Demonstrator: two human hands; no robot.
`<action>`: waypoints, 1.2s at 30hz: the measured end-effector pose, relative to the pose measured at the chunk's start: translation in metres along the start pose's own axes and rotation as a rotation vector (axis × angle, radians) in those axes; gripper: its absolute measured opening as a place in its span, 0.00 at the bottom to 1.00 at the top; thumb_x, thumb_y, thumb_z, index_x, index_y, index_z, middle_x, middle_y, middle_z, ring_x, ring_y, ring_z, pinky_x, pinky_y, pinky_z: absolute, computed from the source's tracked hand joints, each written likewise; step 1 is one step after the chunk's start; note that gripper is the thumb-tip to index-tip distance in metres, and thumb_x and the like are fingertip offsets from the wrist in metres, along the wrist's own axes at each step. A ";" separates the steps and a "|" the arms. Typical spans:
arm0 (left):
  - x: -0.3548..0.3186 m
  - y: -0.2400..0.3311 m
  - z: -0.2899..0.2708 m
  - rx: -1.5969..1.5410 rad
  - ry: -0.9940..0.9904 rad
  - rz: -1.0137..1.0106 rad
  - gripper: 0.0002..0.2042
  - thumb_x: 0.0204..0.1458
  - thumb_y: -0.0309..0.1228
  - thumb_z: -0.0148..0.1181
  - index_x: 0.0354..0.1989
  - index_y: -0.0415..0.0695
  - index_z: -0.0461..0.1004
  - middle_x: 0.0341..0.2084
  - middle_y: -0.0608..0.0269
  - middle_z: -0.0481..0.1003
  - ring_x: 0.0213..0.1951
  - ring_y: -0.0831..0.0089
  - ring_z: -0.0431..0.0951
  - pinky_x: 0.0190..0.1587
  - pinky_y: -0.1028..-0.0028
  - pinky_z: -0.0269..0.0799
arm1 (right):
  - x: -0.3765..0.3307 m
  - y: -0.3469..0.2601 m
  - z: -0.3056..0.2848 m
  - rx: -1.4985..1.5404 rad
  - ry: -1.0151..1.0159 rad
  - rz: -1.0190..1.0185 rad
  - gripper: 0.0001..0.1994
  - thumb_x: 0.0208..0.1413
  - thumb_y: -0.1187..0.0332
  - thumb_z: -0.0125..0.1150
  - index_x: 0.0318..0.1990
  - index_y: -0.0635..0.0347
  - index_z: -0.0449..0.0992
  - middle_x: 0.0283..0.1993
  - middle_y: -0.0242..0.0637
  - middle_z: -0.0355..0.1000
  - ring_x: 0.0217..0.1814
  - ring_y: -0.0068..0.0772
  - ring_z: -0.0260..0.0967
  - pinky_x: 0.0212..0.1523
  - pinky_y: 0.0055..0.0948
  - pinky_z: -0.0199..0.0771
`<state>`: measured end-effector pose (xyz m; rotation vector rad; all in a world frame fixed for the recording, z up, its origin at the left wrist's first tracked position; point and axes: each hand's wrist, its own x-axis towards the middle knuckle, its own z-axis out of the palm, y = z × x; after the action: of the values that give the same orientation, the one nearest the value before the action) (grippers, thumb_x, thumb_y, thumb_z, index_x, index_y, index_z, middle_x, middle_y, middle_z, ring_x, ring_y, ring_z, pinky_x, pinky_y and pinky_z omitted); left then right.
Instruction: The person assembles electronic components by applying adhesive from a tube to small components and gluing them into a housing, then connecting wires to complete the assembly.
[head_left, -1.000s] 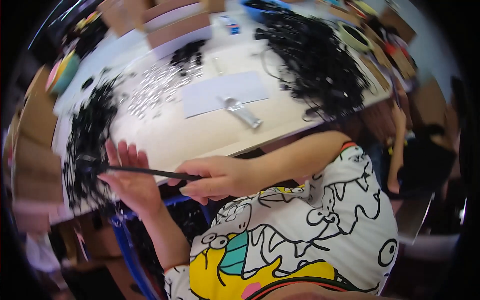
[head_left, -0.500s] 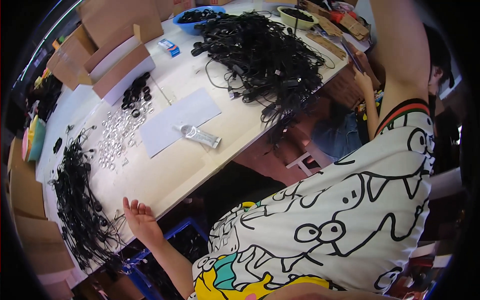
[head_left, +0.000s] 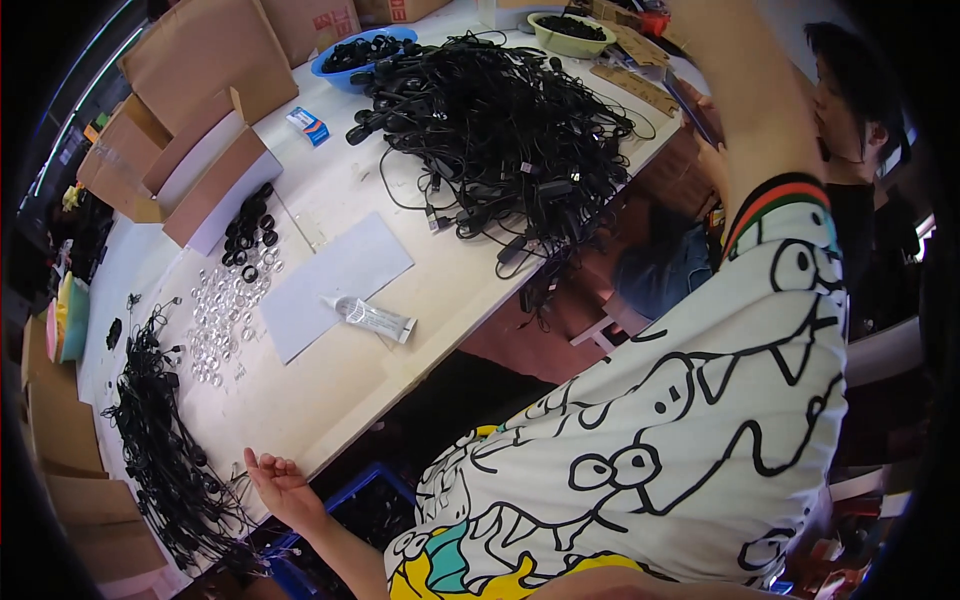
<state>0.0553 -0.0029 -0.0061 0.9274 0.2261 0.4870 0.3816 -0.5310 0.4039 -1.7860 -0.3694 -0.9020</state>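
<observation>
At the table's near edge, my left hand (head_left: pixel 283 487) is palm up with its fingers apart and loosely bent, holding nothing. Just left of it lies a bundle of black cables (head_left: pixel 170 450). My right arm (head_left: pixel 765 90) is raised toward the upper right, and its hand is out of the picture. A squeeze tube (head_left: pixel 375 319) rests on a sheet of white paper (head_left: pixel 285 322) mid-table. Beside the paper are many small clear discs (head_left: pixel 215 315), with black round caps or rings (head_left: pixel 247 235) beyond them.
A large heap of black cables (head_left: pixel 490 130) with plugs covers the far right of the table. Behind it stand a blue bowl (head_left: pixel 330 78) and a pale yellow bowl (head_left: pixel 568 44). Cardboard boxes (head_left: pixel 215 190) line the far left. A seated person (head_left: pixel 850 120) holds a phone (head_left: pixel 690 105) at right.
The view has shifted, so the table's things sit farther left. My left hand appears lower in the picture, still with nothing in it. The seated person's head shows more.
</observation>
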 end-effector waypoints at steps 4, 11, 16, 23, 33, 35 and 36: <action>0.004 -0.004 0.009 -0.005 -0.020 -0.012 0.19 0.56 0.34 0.43 0.54 0.38 0.54 0.30 0.66 0.64 0.28 0.81 0.63 0.33 0.83 0.64 | -0.039 0.169 -0.020 -0.964 0.130 0.078 0.14 0.47 0.59 0.51 0.31 0.61 0.74 0.28 0.48 0.71 0.32 0.44 0.70 0.32 0.36 0.67; 0.005 0.000 0.009 0.008 0.014 -0.037 0.19 0.56 0.35 0.43 0.53 0.39 0.54 0.28 0.66 0.65 0.28 0.81 0.64 0.32 0.83 0.65 | -0.190 0.278 0.000 -1.255 -0.391 0.518 0.20 0.50 0.54 0.46 0.39 0.62 0.73 0.44 0.50 0.68 0.48 0.49 0.64 0.47 0.41 0.64; 0.005 0.000 -0.004 -0.009 0.007 -0.062 0.19 0.54 0.33 0.47 0.53 0.40 0.56 0.26 0.68 0.65 0.28 0.82 0.65 0.30 0.84 0.64 | -0.152 0.293 -0.021 -1.368 -0.269 0.303 0.20 0.53 0.55 0.38 0.39 0.58 0.74 0.42 0.48 0.70 0.44 0.48 0.67 0.43 0.42 0.66; 0.005 -0.005 -0.001 0.080 0.007 -0.067 0.13 0.55 0.30 0.46 0.48 0.42 0.63 0.26 0.68 0.68 0.27 0.81 0.67 0.31 0.82 0.64 | -0.274 0.029 0.191 0.258 -0.666 0.081 0.12 0.55 0.69 0.46 0.44 0.63 0.69 0.45 0.36 0.67 0.51 0.26 0.60 0.52 0.23 0.57; 0.059 0.130 -0.061 0.564 0.373 0.496 0.11 0.54 0.32 0.46 0.43 0.42 0.68 0.26 0.68 0.70 0.23 0.84 0.67 0.26 0.84 0.64 | -0.533 -0.112 0.364 0.410 -1.531 -0.823 0.03 0.43 0.70 0.51 0.27 0.57 0.70 0.29 0.36 0.68 0.34 0.40 0.68 0.34 0.35 0.68; 0.075 0.169 -0.118 0.602 0.489 0.480 0.11 0.54 0.32 0.46 0.42 0.42 0.69 0.26 0.68 0.70 0.22 0.84 0.67 0.24 0.84 0.64 | -0.550 -0.110 0.387 0.471 -1.555 -0.809 0.04 0.45 0.70 0.50 0.28 0.57 0.71 0.29 0.36 0.68 0.34 0.40 0.68 0.34 0.35 0.68; 0.083 0.182 -0.138 0.705 0.597 0.422 0.11 0.54 0.34 0.46 0.43 0.45 0.68 0.27 0.70 0.70 0.23 0.84 0.67 0.24 0.84 0.65 | -0.557 -0.100 0.401 0.557 -1.534 -0.684 0.04 0.46 0.69 0.51 0.29 0.57 0.71 0.29 0.36 0.68 0.34 0.40 0.68 0.33 0.35 0.68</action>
<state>0.0187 0.2276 0.0622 1.5113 0.7872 1.1164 0.1070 -0.0374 0.0014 -1.4654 -2.0343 0.3788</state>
